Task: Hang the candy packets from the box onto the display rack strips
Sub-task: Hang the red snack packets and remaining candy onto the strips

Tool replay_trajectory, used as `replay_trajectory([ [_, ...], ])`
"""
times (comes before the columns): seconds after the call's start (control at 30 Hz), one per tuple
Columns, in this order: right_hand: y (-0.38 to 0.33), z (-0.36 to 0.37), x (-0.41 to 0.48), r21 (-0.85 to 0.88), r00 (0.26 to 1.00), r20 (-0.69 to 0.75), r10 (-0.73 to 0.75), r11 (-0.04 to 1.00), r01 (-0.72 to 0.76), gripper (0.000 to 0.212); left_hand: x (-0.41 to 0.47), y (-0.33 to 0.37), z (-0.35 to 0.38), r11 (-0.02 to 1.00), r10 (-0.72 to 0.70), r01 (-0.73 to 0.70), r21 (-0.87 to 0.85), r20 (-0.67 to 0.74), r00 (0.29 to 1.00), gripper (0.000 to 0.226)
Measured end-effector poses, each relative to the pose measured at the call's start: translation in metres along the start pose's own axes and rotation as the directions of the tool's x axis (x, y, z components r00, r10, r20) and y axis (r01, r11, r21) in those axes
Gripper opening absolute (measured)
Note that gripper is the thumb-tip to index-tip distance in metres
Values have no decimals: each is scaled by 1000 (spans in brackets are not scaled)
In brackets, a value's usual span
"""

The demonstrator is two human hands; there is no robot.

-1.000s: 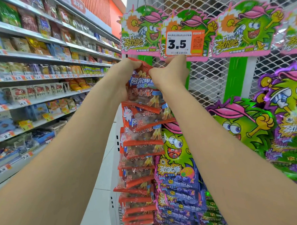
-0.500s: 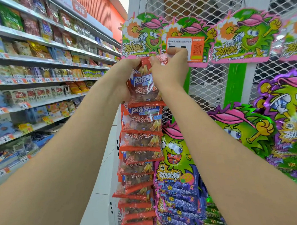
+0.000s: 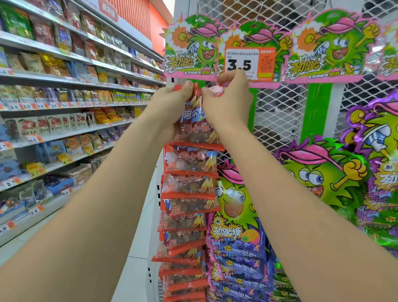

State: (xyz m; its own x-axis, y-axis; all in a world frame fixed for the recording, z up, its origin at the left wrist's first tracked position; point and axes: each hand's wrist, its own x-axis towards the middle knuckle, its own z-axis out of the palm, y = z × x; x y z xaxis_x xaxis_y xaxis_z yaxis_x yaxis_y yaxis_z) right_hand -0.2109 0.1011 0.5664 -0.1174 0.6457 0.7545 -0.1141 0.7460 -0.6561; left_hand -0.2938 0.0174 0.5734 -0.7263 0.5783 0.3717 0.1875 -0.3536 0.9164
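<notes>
Currently in hand: top candy packet at the strip head

Item one, my left hand (image 3: 175,106): fingers curled over the top left corner of the uppermost red-edged candy packet (image 3: 192,128), closed on its seal.

Item two, my right hand (image 3: 228,104): fingertips pinching the same packet's top right corner, just under the lower edge of the 3.5 price tag (image 3: 250,64).

Item three, the packet itself: held upright between both hands, its top edge just below the green monster header cards (image 3: 189,48). I cannot tell whether it is hooked onto anything.

Item four, column of matching packets (image 3: 191,197): hangs straight down beneath the held one, each overlapping the next, its right edge touching the purple popping-candy packets (image 3: 239,251).

Item five, wire mesh panel (image 3: 280,106): bare stretch showing to the right of my right wrist, between the header cards and the lower hanging stock.

Item six, aisle floor (image 3: 138,256): open strip left of the column, bounded on its far side by stocked shelves (image 3: 54,104) with price labels along their front edges.
</notes>
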Motion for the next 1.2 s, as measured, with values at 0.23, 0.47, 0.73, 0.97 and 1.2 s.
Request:
replay_trajectory([
  [0.23, 0, 8, 3, 58, 991, -123, -50, 997, 57, 14, 5, -9, 7, 983, 143, -126, 136, -118, 983, 32],
  [0.47, 11, 12, 6, -19, 999, -45, 0, 1000, -1, 11, 16, -17, 3, 975, 180, -163, 150, -108, 978, 34],
  [0.73, 23, 8, -15, -152, 989, 39, -142, 978, 146, 11, 14, -42, -5, 845, 432, -301, 442, -234, 871, 37],
  [0.97, 46, -11, -73, -194, 993, 16, -121, 973, 122, 33, -21, -72, -24, 694, 563, -340, 635, -183, 806, 36],
  [1.2, 70, -17, -118, -239, 861, 335, 382, 919, -314, 58, -76, -140, -48, 812, 331, -216, 542, -123, 935, 44],
])
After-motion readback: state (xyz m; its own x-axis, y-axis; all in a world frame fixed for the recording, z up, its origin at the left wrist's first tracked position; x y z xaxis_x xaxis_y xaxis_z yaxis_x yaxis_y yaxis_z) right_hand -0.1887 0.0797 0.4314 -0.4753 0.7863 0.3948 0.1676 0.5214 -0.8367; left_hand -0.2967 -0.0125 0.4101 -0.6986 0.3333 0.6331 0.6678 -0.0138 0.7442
